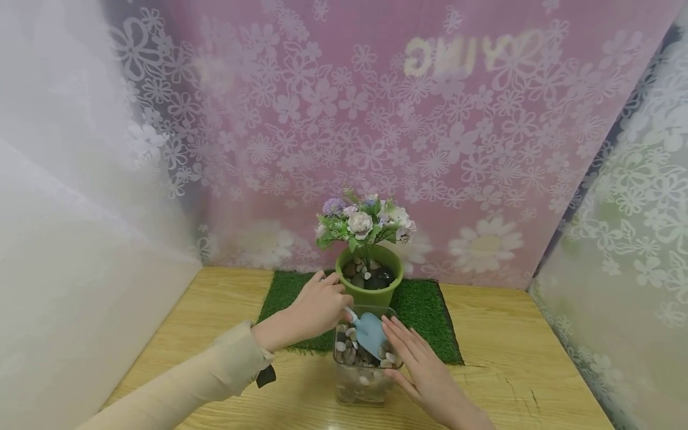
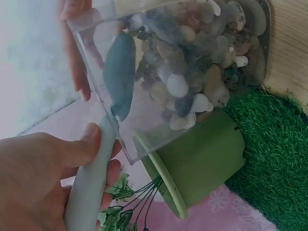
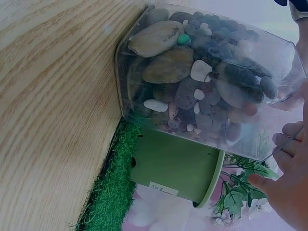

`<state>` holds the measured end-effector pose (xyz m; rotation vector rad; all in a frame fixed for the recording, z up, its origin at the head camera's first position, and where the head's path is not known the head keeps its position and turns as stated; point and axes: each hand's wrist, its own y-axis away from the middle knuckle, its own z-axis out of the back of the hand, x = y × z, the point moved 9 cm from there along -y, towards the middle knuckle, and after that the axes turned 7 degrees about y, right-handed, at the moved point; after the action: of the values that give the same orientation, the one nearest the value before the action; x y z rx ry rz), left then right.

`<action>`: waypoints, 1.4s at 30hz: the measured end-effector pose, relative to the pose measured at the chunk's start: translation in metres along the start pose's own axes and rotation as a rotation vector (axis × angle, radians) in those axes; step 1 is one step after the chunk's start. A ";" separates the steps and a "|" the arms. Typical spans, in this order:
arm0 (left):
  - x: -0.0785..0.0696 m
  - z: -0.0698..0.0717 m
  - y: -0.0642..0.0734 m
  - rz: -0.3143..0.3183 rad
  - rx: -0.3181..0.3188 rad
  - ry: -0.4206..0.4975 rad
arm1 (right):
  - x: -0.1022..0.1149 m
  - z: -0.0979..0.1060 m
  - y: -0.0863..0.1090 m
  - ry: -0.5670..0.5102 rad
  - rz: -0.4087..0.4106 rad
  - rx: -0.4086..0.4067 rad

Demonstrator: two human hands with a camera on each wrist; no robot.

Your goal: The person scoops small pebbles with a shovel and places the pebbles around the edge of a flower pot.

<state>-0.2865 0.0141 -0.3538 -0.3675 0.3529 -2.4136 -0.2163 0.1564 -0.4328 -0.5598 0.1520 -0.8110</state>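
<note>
My left hand (image 1: 312, 307) grips the white handle (image 2: 86, 192) of a small garden trowel with a light blue blade (image 1: 371, 335). The blade lies inside a clear square container (image 1: 361, 391), against pebbles (image 1: 349, 356) of mixed sizes. In the left wrist view, the thumb lies along the handle and the fingers curl beneath it. My right hand (image 1: 427, 373) is at the container's right rim, fingers extended; its fingertips (image 3: 284, 144) overlap the rim in the right wrist view.
Behind the container, a green flowerpot (image 1: 371, 297) holds stones and artificial flowers (image 1: 359, 225). It stands on an artificial grass mat (image 1: 424, 316) on the wooden table (image 1: 500, 358). A pink floral curtain (image 1: 344, 131) hangs behind, with pale sheets at both sides.
</note>
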 end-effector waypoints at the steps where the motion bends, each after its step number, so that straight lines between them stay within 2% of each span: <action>1: 0.001 0.000 0.000 0.008 0.008 0.020 | 0.000 0.000 0.000 0.002 0.001 -0.004; 9: 0.005 -0.004 0.007 0.056 0.098 0.159 | 0.002 0.002 -0.001 -0.003 -0.002 -0.009; 14: 0.007 -0.005 0.013 0.060 0.090 0.250 | 0.001 0.005 -0.001 -0.016 -0.006 -0.031; 19: 0.014 -0.014 0.024 0.100 0.123 0.354 | 0.000 0.003 -0.002 -0.024 -0.004 -0.027; 24: 0.015 -0.010 0.032 0.129 0.096 0.435 | 0.000 0.001 -0.001 -0.033 -0.017 -0.010; 30: 0.012 -0.004 0.036 0.101 0.075 0.426 | -0.001 0.001 0.000 -0.057 -0.035 -0.005; 37: 0.015 -0.007 0.044 0.049 0.085 0.454 | 0.000 0.003 -0.001 -0.073 -0.028 -0.014; 40: 0.014 -0.007 0.045 0.016 0.081 0.423 | -0.001 0.004 0.000 -0.065 -0.029 -0.013; 42: 0.013 -0.007 0.046 -0.014 0.072 0.365 | -0.002 0.005 0.001 -0.059 -0.030 -0.011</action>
<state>-0.2719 -0.0272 -0.3738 0.1063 0.4213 -2.4962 -0.2154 0.1599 -0.4295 -0.5974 0.0938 -0.8223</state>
